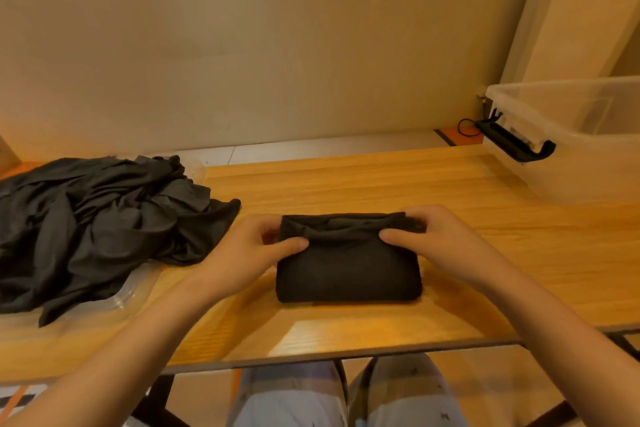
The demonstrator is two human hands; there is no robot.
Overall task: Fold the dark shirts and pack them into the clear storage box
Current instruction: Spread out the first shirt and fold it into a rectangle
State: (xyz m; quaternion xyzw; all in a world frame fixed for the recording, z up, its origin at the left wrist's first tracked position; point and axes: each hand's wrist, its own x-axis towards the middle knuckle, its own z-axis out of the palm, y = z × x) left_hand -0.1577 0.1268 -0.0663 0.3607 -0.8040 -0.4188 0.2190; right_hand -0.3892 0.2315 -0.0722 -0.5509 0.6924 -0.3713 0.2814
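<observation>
Hands (242, 250) pinching shirt (348, 276), compact black rectangle

head cam | faces forward-down over table (346, 184) | close range | edges seemingly distorted

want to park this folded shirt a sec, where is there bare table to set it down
Widest bare wood lies on the table between the folded shirt and the clear storage box. Another strip runs behind the shirt to the far edge. The left end is crowded by the pile of dark shirts on clear plastic.
</observation>
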